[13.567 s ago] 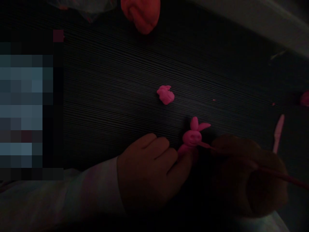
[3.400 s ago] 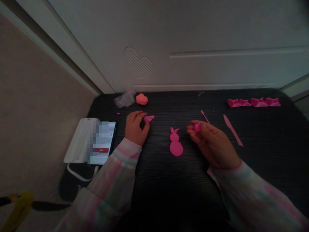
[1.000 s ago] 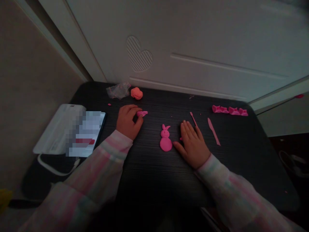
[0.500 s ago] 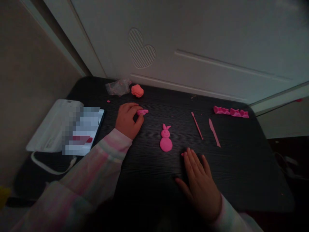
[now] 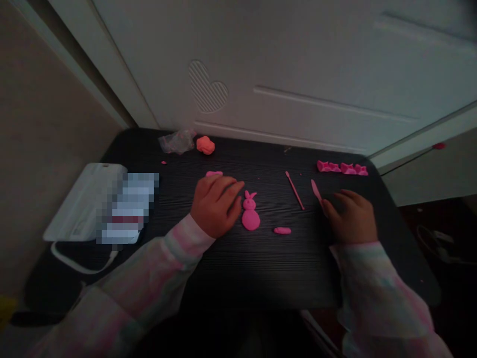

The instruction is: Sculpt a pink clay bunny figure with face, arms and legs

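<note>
A flat pink clay rabbit with a round body, a smaller head and two ears lies mid-table. My left hand hovers just left of its head, holding nothing, fingers loosely spread. Behind that hand a lump of pink clay shows in part. To the rabbit's right rests a short pink clay roll. My right hand has its thumb and curled fingers at the handle of a pink modelling knife; the handle's end is hidden. Left of the knife lies a thin pink modelling stick.
Along the back sit a crumpled clear bag, an orange clay lump and a pink crinkled strip. At left are a white device with a cable and a lit phone. A white panel rises behind the table.
My right hand has left the clay roll, uncovering it, and gone right to the knife. My left hand has let go of the pink clay lump and come nearer the rabbit. The view has shifted slightly.
</note>
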The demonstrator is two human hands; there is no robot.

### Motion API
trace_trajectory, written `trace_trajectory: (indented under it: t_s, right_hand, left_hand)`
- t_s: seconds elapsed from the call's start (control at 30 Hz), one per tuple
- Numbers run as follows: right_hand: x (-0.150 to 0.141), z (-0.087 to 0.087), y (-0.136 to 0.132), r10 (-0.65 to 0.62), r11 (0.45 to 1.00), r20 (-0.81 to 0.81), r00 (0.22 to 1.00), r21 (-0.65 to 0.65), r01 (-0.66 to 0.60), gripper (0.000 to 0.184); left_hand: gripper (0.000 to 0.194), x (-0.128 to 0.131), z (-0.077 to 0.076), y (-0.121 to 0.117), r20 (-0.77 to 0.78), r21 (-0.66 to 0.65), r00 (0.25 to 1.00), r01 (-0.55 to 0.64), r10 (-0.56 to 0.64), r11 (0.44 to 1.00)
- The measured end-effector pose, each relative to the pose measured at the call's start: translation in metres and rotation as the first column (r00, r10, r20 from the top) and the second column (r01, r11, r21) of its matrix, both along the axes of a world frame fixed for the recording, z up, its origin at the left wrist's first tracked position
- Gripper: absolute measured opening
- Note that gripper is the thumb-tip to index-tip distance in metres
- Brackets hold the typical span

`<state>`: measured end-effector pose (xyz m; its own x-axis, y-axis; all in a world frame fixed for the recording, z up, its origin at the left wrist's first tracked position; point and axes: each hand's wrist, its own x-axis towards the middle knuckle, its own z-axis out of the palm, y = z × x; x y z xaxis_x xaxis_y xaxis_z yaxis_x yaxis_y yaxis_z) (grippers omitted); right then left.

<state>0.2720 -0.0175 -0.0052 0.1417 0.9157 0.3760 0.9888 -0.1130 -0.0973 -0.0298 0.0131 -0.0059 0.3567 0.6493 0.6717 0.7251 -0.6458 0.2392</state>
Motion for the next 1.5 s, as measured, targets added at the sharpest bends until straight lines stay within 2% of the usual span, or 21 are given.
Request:
trace_trajectory:
  t_s: [0.1, 0.2, 0.37, 0.53, 0.63, 0.73, 0.8, 0.87, 1.13, 1.5]
  right_hand:
    - [0.005, -0.006, -0.001, -0.006, 0.996, -0.057, 0.998, -0.084, 0.002, 0.024]
    - [0.003, -0.008, -0.002, -0.035, 0.995, -0.086, 0.996, -0.096, 0.027, 0.020]
    - [0.002, -0.009, 0.001, -0.101, 0.990, -0.137, 0.985, -0.107, 0.087, 0.013]
    - [-0.013, -0.001, -0.013, -0.183, 0.983, -0.240, 0.953, -0.060, 0.174, 0.014]
    - [-0.039, 0.005, -0.040, -0.128, 0.992, -0.300, 0.945, -0.026, 0.126, 0.018]
    - [-0.068, 0.003, -0.071, 0.129, 0.990, -0.339, 0.932, -0.009, -0.140, 0.026]
    - [-0.080, -0.002, -0.085, 0.238, 0.966, -0.273, 0.932, -0.036, -0.257, 0.029]
    - [-0.085, -0.006, -0.092, 0.296, 0.948, -0.181, 0.938, -0.067, -0.312, 0.030]
    - [-0.077, -0.005, -0.086, 0.351, 0.936, 0.045, 0.935, -0.052, -0.349, 0.033]
    - [-0.076, -0.006, -0.087, 0.417, 0.909, 0.111, 0.902, -0.044, -0.415, 0.030]
  left_hand:
    - [0.020, 0.017, 0.002, -0.018, -0.042, 0.019, 0.995, 0.095, -0.094, 0.995]
    - [0.019, 0.036, 0.001, -0.033, -0.059, -0.068, 0.983, 0.169, -0.173, 0.983]
    - [0.024, 0.065, -0.001, -0.047, -0.104, -0.202, 0.981, 0.139, -0.163, 0.969]
    - [0.010, 0.079, -0.002, -0.049, -0.127, -0.229, 0.981, 0.116, -0.148, 0.967]
    - [0.011, 0.080, -0.003, -0.049, -0.111, -0.209, 0.984, 0.111, -0.136, 0.972]
    - [0.013, 0.080, -0.005, -0.048, -0.117, -0.216, 0.985, 0.098, -0.126, 0.972]
    - [0.014, 0.079, -0.006, -0.048, -0.128, -0.236, 0.984, 0.092, -0.125, 0.967]
    - [0.014, 0.079, -0.007, -0.048, -0.132, -0.250, 0.983, 0.088, -0.124, 0.964]
    - [0.016, 0.079, -0.008, -0.047, -0.120, -0.258, 0.984, 0.098, -0.132, 0.961]
    - [0.016, 0.078, -0.008, -0.048, -0.121, -0.253, 0.982, 0.110, -0.145, 0.961]
